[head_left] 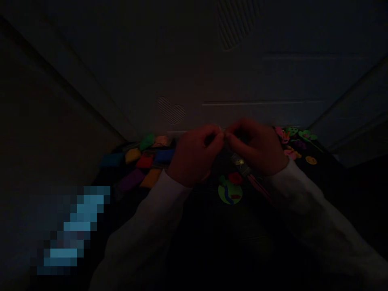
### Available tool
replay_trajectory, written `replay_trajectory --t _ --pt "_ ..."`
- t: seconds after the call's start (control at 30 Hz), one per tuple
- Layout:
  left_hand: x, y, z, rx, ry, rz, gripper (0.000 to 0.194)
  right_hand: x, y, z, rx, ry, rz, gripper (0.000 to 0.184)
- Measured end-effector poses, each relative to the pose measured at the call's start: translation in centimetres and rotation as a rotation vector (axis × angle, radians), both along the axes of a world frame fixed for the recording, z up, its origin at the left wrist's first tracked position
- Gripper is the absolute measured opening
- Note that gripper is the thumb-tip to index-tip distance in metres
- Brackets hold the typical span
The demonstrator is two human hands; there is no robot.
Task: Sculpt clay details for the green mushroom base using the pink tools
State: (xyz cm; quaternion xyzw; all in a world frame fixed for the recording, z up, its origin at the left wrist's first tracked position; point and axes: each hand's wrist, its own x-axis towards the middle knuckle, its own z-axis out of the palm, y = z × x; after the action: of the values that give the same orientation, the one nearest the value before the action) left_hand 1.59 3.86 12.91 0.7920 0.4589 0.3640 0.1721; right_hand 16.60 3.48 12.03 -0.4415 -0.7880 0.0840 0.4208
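In dim light, my left hand [198, 151] and my right hand [257, 145] meet fingertip to fingertip above the dark surface. Both are closed in a pinch. A small pale bit shows between the fingertips, too dark and tiny to name. Below the hands lies a round green disc [226, 198] with a blue strip and a dark red piece on it. Red and dark green lumps [235, 178] sit at its upper edge. Under my right hand are a small clear packet [241, 163] with a yellowish spot and a pink stick-like thing [258, 184].
Several coloured soft blocks, like modelling clay, lie at the left, among them a red one [144, 161] and a purple one [131, 180]. Small colourful shapes [291, 153] lie at the right. A panel with a ribbed heart [171, 110] stands behind. A bright pixelated patch [75, 230] is at lower left.
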Motion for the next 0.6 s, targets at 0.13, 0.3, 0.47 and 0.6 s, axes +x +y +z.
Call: replay_trajectory --t 0.13,0.3,0.47,0.6 --pt "0.1 -0.3 0.2 0.001 0.001 -0.060 0.019 0.2 0.5 -0.6 -0.064 0.109 -0.001 0.013" --pt "0.4 -0.4 0.1 -0.052 -0.074 -0.044 0.017 0.3 0.8 -0.8 -0.044 0.156 0.015 0.011" --pt "0.4 -0.1 0.0 -0.034 -0.053 0.047 0.017 0.1 0.7 -0.7 -0.047 0.081 0.099 0.015" --pt "0.4 -0.4 -0.4 0.043 0.217 0.120 0.020 0.2 1.1 -1.2 -0.018 0.010 -0.044 0.012"
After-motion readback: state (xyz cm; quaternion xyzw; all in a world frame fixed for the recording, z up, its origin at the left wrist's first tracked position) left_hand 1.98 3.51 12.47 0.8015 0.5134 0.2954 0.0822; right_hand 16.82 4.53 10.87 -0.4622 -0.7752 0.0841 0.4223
